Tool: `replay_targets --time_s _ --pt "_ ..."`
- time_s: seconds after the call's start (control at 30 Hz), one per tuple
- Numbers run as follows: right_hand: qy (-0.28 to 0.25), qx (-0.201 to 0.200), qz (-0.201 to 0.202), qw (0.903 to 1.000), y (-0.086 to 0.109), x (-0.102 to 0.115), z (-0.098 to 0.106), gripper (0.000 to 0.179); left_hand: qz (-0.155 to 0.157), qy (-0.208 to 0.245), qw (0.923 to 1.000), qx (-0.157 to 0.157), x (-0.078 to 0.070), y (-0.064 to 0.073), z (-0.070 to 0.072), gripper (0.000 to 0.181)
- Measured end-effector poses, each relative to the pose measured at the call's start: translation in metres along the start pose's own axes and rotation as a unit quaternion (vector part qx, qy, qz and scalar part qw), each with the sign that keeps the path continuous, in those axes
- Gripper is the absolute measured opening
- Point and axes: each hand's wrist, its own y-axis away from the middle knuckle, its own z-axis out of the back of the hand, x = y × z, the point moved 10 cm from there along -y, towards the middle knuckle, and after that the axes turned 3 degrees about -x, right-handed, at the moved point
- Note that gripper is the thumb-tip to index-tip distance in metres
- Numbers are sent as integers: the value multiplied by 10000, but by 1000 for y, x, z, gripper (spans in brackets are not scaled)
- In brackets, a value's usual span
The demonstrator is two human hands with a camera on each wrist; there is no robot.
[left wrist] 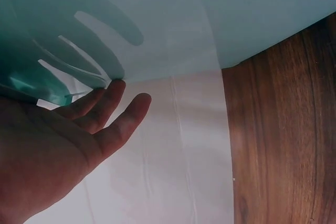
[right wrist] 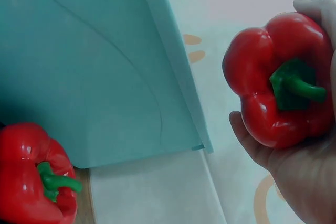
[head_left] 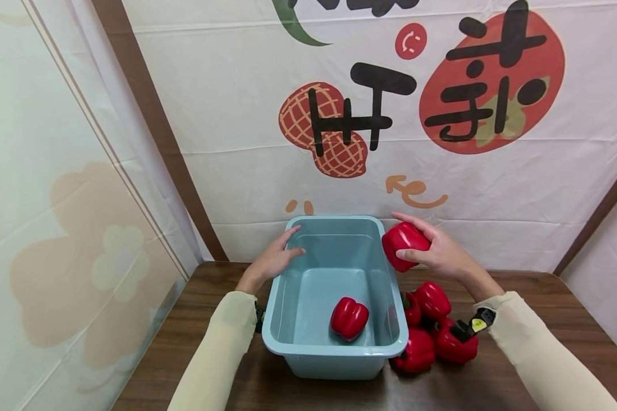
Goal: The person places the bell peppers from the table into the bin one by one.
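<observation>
The red bell pepper (head_left: 405, 245) is off the table, at about two o'clock of the blue tub (head_left: 334, 349), just outside its rim. It looks likely to be light and fairly stiff, with glossy skin that could slip; a broad hold round the lobed sides should serve better than the green stem (right wrist: 303, 88). It is plump, deep red and shiny, with grooves running between its lobes. The right hand (head_left: 439, 251) has thumb and fingers wrapped about its sides. Inside the tub, towards five o'clock, lies another pepper (head_left: 349, 318). At the tub's ten o'clock, the left hand (head_left: 275, 257) rests over the rim, fingers spread and fairly straight; how hard it presses, I cannot tell. At least four loose peppers (head_left: 432, 301) sit at the tub's four o'clock on the brown wooden table (head_left: 200, 291).
</observation>
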Motion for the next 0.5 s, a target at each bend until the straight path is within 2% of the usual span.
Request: replay_targets --time_s 0.5 --pt "150 175 349 9991 -8 15 -14 85 -84 34 10000 -8 -1 0 0 66"
